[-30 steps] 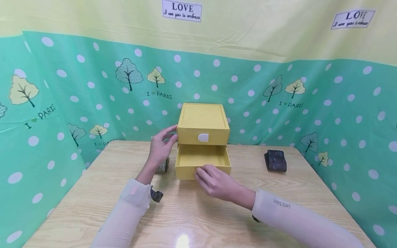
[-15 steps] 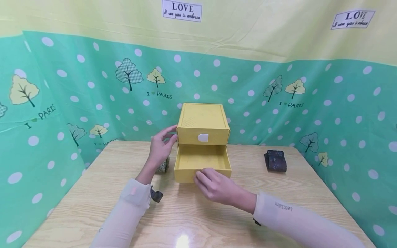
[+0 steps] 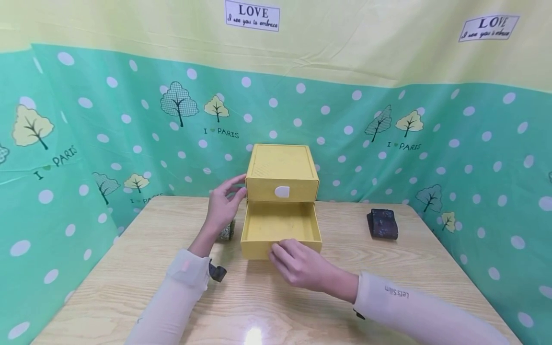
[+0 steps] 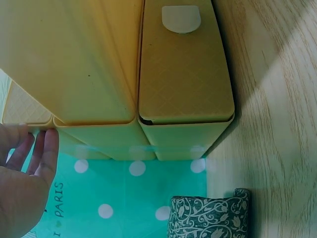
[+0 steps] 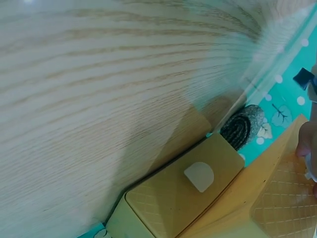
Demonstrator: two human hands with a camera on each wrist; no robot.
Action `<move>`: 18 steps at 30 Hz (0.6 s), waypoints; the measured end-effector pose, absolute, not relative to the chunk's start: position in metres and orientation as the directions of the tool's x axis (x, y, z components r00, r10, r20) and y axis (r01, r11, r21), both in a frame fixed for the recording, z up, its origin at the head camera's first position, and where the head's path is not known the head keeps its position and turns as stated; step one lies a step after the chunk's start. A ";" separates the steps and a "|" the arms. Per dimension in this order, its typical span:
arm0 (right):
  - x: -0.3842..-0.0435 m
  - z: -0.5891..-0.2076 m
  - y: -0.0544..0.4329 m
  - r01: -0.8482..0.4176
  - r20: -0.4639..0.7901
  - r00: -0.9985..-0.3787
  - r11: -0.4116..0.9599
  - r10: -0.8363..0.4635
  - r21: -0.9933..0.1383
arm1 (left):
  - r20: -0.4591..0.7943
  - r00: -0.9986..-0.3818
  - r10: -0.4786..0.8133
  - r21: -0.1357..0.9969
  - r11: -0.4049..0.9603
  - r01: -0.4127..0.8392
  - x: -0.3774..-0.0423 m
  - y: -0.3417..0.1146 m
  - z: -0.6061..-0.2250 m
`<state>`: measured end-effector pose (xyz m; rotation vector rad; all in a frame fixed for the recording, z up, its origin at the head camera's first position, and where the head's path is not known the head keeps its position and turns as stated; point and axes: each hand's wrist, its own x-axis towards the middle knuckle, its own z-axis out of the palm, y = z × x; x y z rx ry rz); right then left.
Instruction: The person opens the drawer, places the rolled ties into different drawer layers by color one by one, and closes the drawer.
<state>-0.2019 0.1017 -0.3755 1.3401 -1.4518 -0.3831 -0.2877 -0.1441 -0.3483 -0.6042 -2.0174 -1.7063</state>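
Note:
A yellow drawer cabinet [image 3: 282, 161] stands on the table with its middle drawer [image 3: 254, 250] pulled out; the inside that shows holds nothing. My right hand [image 3: 302, 266] pinches the white tab handle [image 5: 311, 168] on that drawer's front. My left hand [image 3: 222, 206] touches the cabinet's upper left side with its fingertips, thumb near the front corner. In the left wrist view, its fingers [image 4: 48, 156] meet the edge beside the top drawer [image 4: 27, 105]. The bottom drawer [image 4: 185, 74], with its own white tab, is closed.
Behind my left wrist lies a rolled patterned cloth [image 4: 210, 218], partly hidden in the head view. A dark folded cloth-like piece [image 3: 383, 224] sits on the wooden table [image 3: 345, 249] at the right. A green dotted curtain [image 3: 297, 110] hangs close behind the cabinet.
The middle drawer has slid further out toward me, with my right hand moving along on its handle. My left hand stays at the cabinet's side.

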 end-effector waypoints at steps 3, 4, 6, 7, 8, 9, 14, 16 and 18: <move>-0.195 -0.368 0.102 -0.507 0.459 0.198 0.310 -0.866 0.804 | 0.578 -0.815 0.052 0.802 0.149 0.578 -0.288 -0.144 -0.348; -0.193 -0.367 0.102 -0.504 0.454 0.195 0.309 -0.869 0.807 | 0.577 -0.815 0.051 0.802 0.150 0.578 -0.288 -0.144 -0.349; -0.193 -0.369 0.103 -0.505 0.451 0.195 0.305 -0.871 0.807 | 0.575 -0.817 0.050 0.803 0.154 0.575 -0.288 -0.144 -0.349; -0.194 -0.371 0.103 -0.506 0.452 0.196 0.305 -0.870 0.806 | 0.574 -0.818 0.050 0.804 0.156 0.574 -0.288 -0.144 -0.350; -0.195 -0.373 0.103 -0.509 0.455 0.198 0.306 -0.868 0.805 | 0.572 -0.819 0.050 0.805 0.156 0.572 -0.288 -0.145 -0.350; -0.197 -0.377 0.103 -0.511 0.457 0.199 0.306 -0.867 0.803 | 0.571 -0.820 0.050 0.806 0.157 0.571 -0.288 -0.145 -0.350; -0.205 -0.396 0.106 -0.527 0.455 0.182 0.305 -0.871 0.794 | 0.571 -0.820 0.052 0.808 0.146 0.571 -0.289 -0.145 -0.350; -0.206 -0.401 0.107 -0.529 0.448 0.171 0.302 -0.878 0.793 | 0.573 -0.818 0.052 0.806 0.143 0.574 -0.288 -0.144 -0.350; -0.206 -0.403 0.108 -0.526 0.440 0.162 0.300 -0.883 0.795 | 0.577 -0.815 0.054 0.803 0.144 0.578 -0.288 -0.144 -0.350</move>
